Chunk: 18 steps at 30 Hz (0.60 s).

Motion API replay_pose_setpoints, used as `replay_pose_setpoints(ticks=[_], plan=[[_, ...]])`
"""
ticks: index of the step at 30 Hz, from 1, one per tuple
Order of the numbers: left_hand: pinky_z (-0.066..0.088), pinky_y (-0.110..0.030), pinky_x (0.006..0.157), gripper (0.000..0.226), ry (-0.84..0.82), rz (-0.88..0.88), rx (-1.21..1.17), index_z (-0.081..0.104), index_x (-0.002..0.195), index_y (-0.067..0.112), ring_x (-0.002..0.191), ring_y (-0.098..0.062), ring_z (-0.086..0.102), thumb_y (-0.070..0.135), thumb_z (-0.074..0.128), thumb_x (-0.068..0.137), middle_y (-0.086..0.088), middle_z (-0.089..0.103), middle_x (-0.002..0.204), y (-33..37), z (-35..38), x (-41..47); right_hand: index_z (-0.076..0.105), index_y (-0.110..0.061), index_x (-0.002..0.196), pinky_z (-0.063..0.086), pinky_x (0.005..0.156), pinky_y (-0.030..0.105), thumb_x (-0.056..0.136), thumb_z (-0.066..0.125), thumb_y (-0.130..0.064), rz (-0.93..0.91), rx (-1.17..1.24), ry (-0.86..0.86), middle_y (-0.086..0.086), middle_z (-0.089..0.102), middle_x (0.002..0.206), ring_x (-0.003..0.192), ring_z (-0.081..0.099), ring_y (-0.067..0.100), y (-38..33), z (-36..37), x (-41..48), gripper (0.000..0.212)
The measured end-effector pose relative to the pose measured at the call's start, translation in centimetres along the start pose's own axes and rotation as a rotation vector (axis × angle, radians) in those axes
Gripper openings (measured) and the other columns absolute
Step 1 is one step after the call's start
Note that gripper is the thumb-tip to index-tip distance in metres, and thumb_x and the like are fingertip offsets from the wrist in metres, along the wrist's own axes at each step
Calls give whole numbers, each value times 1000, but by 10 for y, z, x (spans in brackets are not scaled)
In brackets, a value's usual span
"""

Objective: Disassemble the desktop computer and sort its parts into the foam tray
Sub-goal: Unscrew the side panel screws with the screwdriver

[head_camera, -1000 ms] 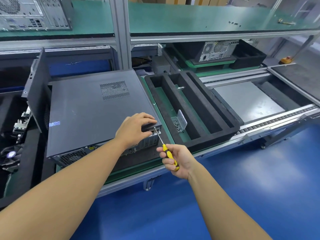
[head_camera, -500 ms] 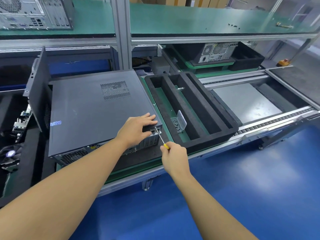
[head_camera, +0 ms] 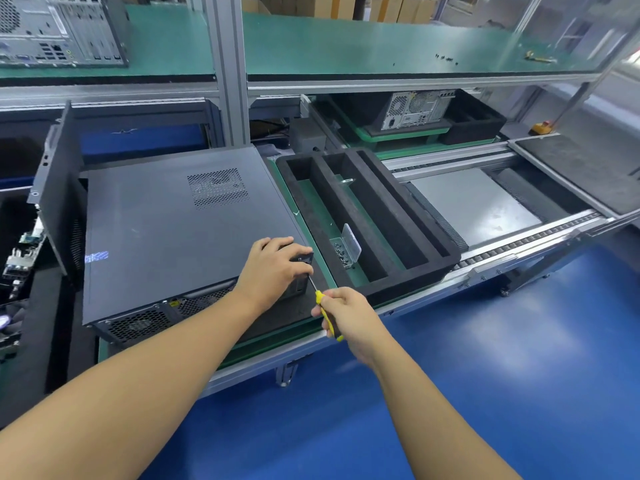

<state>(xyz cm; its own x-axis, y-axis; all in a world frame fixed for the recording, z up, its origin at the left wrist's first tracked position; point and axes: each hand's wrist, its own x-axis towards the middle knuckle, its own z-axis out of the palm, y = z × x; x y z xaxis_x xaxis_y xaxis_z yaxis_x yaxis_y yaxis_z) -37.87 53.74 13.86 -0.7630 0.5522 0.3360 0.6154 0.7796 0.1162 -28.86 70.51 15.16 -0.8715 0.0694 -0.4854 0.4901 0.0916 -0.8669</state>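
Observation:
A dark grey desktop computer lies on its side on the green work pallet, rear panel toward me. My left hand rests on its near right corner, fingers bent over the top edge. My right hand grips a yellow-handled screwdriver whose thin shaft points up-left at the rear corner of the case, just under my left fingers. To the right sits the black foam tray with long slots; a small clear box with several screws stands in one slot.
A detached dark side panel stands upright at the left of the case. Circuit boards lie at the far left. Another computer sits on the back conveyor, one more on the upper shelf. Blue floor lies below the conveyor rail.
My right hand has turned on the screwdriver, showing the yellow handle again after hiding it half a second ago. My left hand stays on the case corner.

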Motion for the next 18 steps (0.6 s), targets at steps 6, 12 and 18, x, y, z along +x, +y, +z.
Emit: replay_pose_setpoints(ticks=[6,12,18], plan=[[47,-46,89,16,117,-27,-86,80,87,35,113,-29,64,22,82,78,11,72,115,-2,5,3,65,-2,99,27,37,22,104,42,-41,279,536,-248,4,52,66,46,33,10,15,-14,-13,46],[45,-39,100,82,-100,-107,-339,34,150,39,125,-14,54,28,79,82,9,58,137,-37,-7,12,46,-13,88,31,41,23,97,58,-14,47,198,36,5,48,72,52,43,10,19,5,-10,16],[36,-37,106,53,-83,12,-92,47,144,29,135,-12,43,43,60,95,11,43,151,-46,6,3,43,-17,85,27,38,22,88,64,-7,-33,106,117,1,45,67,43,34,11,19,12,-11,24]])
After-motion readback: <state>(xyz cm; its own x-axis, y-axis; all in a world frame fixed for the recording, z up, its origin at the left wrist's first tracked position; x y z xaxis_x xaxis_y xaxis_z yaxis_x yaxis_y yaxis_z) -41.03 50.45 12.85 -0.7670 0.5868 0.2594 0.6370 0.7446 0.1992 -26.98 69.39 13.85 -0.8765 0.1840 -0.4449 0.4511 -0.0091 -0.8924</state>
